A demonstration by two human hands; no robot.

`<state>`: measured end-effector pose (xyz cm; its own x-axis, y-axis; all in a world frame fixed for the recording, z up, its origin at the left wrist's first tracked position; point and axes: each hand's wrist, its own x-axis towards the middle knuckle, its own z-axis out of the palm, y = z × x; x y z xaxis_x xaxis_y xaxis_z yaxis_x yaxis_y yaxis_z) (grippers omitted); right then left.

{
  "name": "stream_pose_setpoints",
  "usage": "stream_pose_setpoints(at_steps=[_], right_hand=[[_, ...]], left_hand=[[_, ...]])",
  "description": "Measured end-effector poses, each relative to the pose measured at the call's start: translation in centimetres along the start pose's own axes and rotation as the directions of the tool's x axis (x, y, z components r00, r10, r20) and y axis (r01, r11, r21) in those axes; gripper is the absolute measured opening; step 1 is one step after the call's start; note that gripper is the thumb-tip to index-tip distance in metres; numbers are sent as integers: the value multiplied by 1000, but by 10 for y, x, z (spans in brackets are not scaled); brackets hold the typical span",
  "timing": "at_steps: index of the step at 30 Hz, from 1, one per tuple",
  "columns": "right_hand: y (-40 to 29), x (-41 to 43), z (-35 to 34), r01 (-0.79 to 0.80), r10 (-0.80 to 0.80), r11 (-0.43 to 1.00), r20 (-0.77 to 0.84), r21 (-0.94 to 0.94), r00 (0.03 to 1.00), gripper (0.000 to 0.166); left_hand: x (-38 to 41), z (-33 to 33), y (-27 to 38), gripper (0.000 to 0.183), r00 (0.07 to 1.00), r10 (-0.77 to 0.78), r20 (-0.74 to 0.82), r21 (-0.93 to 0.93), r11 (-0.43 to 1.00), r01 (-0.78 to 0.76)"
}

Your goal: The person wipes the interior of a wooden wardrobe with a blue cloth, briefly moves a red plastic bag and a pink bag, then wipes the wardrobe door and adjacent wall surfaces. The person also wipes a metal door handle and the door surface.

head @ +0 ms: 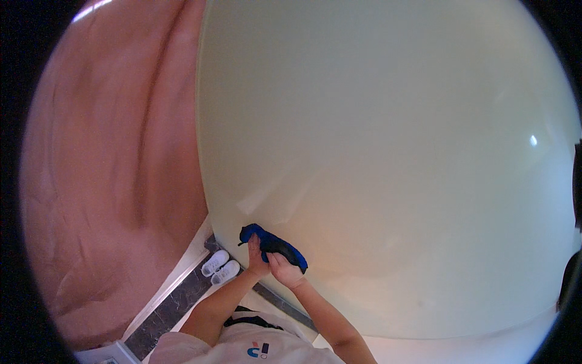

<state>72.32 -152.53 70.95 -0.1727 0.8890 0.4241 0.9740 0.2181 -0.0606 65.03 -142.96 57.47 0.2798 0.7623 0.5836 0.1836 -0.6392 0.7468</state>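
A bunched blue and black cloth (284, 248) lies against a large, pale, glossy surface (363, 159), near its lower left edge. Whether that surface is a wall or a tabletop, I cannot tell. The fingers of my left hand (255, 257) are extended upward on the cloth's left part. Close beside it, my right hand (285, 270) holds the lower right part, its fingers partly hidden in the folds. The two hands almost touch at the wrists. Both forearms reach up from below, in front of my white printed shirt (236, 341).
A reddish-brown, streaked surface (113, 159) fills the left side. Two white shoes (220, 267) stand by a dark marbled floor strip (170, 321), left of my arms. A white-framed object (111, 354) sits at the lower left. Dark objects (570, 280) show at the right rim.
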Motion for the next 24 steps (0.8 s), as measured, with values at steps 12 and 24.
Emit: stream_pose_setpoints(at_steps=[12, 24], right_hand=[[-30, 183, -109, 184, -195, 981, -401, -67, 895, 41], [-23, 82, -70, -173, 170, 979, 33, 109, 985, 39]], left_hand=[[187, -72, 35, 92, 902, 48, -429, -124, 986, -111], [91, -36, 55, 98, 959, 19, -284, -184, 980, -73]])
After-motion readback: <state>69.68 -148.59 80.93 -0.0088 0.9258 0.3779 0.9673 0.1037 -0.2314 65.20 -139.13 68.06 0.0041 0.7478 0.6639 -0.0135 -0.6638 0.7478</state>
